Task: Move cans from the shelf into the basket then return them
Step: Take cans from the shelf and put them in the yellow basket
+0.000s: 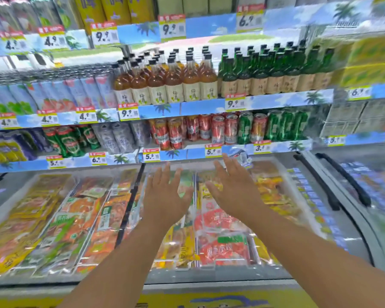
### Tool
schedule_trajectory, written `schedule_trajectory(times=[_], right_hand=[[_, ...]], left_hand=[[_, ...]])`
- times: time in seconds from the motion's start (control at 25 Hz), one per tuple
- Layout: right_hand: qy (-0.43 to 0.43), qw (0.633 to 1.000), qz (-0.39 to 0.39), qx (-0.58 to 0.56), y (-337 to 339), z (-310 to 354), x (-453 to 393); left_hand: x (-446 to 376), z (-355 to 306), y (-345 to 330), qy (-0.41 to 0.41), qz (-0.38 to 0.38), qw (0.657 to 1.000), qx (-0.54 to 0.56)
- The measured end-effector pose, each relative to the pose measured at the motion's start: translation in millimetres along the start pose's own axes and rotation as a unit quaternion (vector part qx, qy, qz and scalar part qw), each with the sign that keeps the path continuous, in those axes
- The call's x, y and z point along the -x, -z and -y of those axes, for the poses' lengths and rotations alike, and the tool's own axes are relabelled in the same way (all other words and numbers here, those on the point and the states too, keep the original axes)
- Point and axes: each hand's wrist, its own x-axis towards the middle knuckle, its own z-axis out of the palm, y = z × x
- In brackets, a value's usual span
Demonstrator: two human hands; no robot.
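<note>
Red cans [218, 129] and green cans [287, 125] stand in rows on the lowest shelf [236, 150], straight ahead. More green cans [69, 141] and grey cans [118, 136] stand further left on the same level. My left hand [165, 196] and my right hand [233, 192] are both stretched forward over the freezer glass, fingers spread, holding nothing. Their fingertips are just below the shelf edge under the red cans. No basket is in view.
A chest freezer [209, 278] with sliding glass lids and packed frozen food lies between me and the shelf. Bottles [176, 85] fill the shelf above the cans. A second freezer [353, 185] with black handles sits at the right.
</note>
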Motion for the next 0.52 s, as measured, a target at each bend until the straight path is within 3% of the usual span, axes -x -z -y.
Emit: schedule_trajectory(times=[0.2, 0.52], right_hand=[[-0.024, 1.0, 0.008, -0.012, 9.4, -66.3, -10.5], [-0.067, 0.998, 0.02, -0.006, -4.4, -126.6, -57.9]], left_hand=[[-28.6, -59.1, -13.2, -0.024, 0.019, 1.0, -0.002], [-114.7, -101.9, -59.1, -0.069, 0.041, 0.996, 0.041]])
